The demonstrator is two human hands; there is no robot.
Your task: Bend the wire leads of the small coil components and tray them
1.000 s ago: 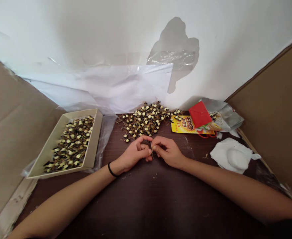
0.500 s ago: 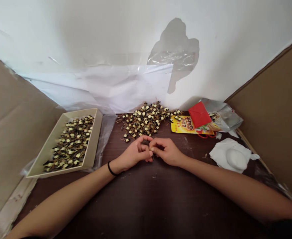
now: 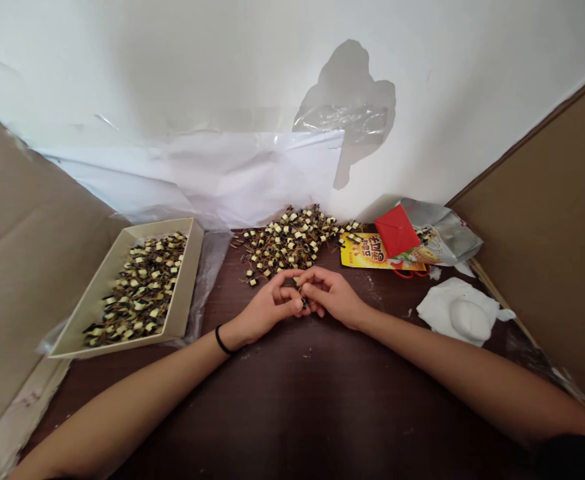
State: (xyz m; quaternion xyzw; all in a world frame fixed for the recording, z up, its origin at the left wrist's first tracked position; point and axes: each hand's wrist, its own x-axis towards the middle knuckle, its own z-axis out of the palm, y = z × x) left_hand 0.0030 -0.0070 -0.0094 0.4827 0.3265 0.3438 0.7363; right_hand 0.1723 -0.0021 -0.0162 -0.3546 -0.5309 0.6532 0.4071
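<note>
Left to right, visibility first. Lower layers of pieces (image 3: 142, 293) in the cream box (image 3: 191, 287) are buried under the top ones. Left forearm (image 3: 137, 400) is cut off by the frame edge. The small dark part (image 3: 304, 304) is held between the two hands, over the table (image 3: 312, 407) and just nearside of the loose pile (image 3: 287, 241); most of it is covered by fingers. It is pinched by thumb and fingers of the left hand (image 3: 271, 305). Fingertips of the right hand (image 3: 336, 298) are brought up against it, hands together (whether anything is gripped on that side cannot be told). Yellow packet (image 3: 356, 253) is partly covered by the red envelope (image 3: 397, 230); only part of a red loop (image 3: 413, 273) is exposed below. Right sleeve (image 3: 577, 457) is cropped at the corner.

Versus the earlier frames: box and pile are unchanged; the whole view is shifted slightly. Right fingers are rearranged, lower ones now exposed beneath the thumb, and a thin tan strand (image 3: 300, 290) is now seen between the hands.

Orientation: strand is directed roughly up, away from the wearer. The part's own long axis cannot be made out.
</note>
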